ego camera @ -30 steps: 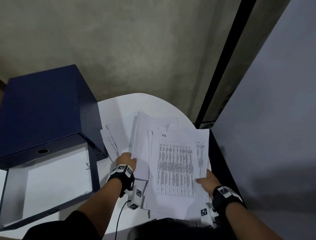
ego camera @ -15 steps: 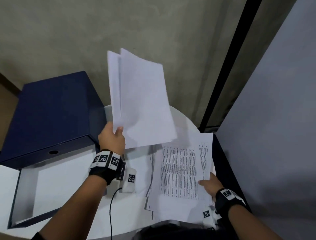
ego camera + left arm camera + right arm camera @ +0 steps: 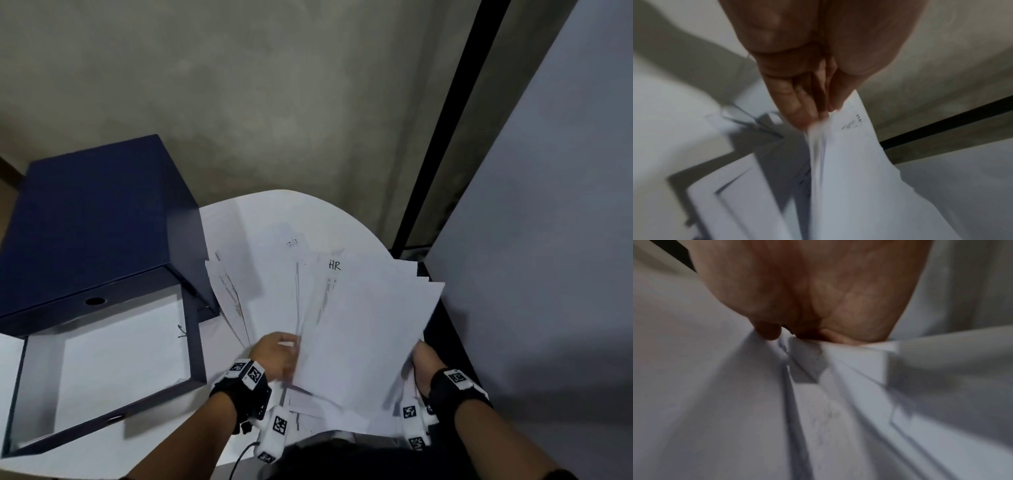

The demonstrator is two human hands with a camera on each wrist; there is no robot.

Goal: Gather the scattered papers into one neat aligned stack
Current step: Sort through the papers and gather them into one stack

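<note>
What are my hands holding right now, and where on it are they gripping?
The left hand pinches a bundle of papers at its near left edge; the right hand grips the pile's near right edge.

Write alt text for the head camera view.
Two hands bring loose white papers together on a white table: the left hand grips the batch's near left edge, the right hand is at its near right corner. An open dark blue box file sits left.
</note>
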